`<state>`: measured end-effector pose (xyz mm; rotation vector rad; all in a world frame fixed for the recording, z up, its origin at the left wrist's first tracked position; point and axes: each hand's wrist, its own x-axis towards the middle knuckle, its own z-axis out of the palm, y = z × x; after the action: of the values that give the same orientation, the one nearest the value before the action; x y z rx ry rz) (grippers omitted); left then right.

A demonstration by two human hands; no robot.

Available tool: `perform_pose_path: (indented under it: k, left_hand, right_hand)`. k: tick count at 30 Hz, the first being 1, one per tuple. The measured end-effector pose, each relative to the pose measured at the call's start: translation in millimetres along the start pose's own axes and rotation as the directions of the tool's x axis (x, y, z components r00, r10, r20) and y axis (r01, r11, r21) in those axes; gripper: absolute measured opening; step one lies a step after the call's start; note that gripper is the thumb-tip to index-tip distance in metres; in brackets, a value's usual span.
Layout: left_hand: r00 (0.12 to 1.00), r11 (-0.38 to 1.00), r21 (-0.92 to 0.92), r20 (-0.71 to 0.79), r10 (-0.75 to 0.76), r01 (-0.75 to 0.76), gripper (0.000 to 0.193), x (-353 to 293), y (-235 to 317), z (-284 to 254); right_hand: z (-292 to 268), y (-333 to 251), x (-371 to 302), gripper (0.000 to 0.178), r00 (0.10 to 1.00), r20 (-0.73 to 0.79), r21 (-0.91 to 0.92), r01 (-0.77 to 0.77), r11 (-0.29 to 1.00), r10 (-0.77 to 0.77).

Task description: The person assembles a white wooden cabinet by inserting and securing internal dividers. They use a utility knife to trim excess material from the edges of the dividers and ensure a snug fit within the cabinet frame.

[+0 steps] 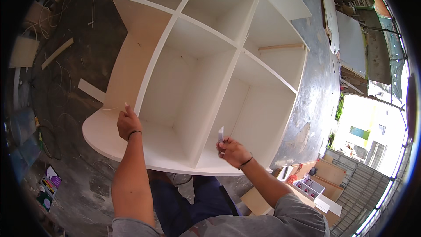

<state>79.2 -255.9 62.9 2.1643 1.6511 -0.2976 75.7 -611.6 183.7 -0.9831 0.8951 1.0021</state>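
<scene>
A large white cabinet carcass (217, 68) with several open compartments lies before me, its rounded white panel (103, 134) nearest my body. My left hand (128, 125) is closed at the cabinet's left, by the outer edge of a divider. A thin whitish strip (115, 108) runs out of its fingers toward the left. Above the near right compartment, my right hand (234, 151) grips a small cutter with a slanted, pointed blade (221, 131) turned upward. Its handle is mostly hidden by the fingers.
A thin wooden stick (280, 47) spans the far right compartment. Offcuts (57, 53) and loose strips lie on the dark floor to the left, near a cable (41, 138). At the lower right stands a white divided tray (308, 188) beside wooden boards. Panels (351, 44) lean farther right.
</scene>
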Motion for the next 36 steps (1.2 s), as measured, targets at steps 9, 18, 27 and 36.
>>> perform_pose_path:
  k: [9,18,27,36]
  left_hand:
    - [0.999,1.000,0.009,-0.020,-0.025,0.026,0.059,-1,3,2]
    - [0.999,0.999,0.023,-0.043,-0.023,0.024,0.056,-3,-1,6]
    - [0.999,1.000,0.009,-0.040,-0.009,0.009,0.055,-1,0,6]
    - [0.998,0.999,0.034,-0.040,-0.039,0.040,0.055,0,-6,2]
  right_hand:
    - [-5,-255,89,0.032,0.426,0.484,-0.870,0.326,-0.370,-0.764]
    - [48,-323,160,0.030,0.668,0.724,-0.131,-0.114,-0.985,-0.173]
    - [35,-333,173,0.029,0.679,0.730,-0.019,-0.083,-0.996,-0.070]
    - [32,-209,155,0.026,0.644,0.762,-0.285,0.247,-0.926,-0.063]
